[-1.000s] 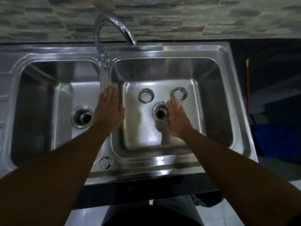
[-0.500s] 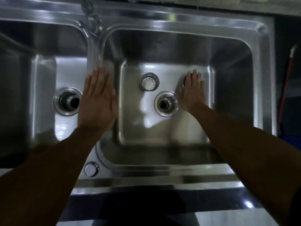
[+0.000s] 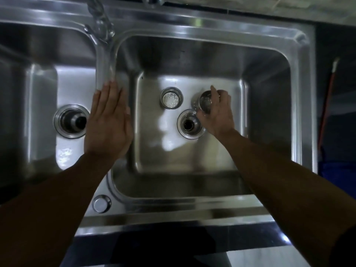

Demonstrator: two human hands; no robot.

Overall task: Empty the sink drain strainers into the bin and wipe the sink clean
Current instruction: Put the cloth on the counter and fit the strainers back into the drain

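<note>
Half a second earlier the right hand had lain flat over the far-right strainer; now its fingers had closed round that strainer and tipped it, its perforated side wall showing at the left, just above the right drain. The left hand had stayed flat and open, palm down, on the divider between the two basins. The second strainer had not moved from the basin floor, upright, just beyond the drain and left of the held one.

The held strainer was blurred and partly covered by the hand, so whether it was clear of the floor could not be told, nor what it held. The tap was cut off at the top edge. The left basin ran out of view.

Both strainers were small shiny steel cups; holes dotted the bottom of the second one. The left drain stood open. The sink gleamed, wet-looking in patches.
</note>
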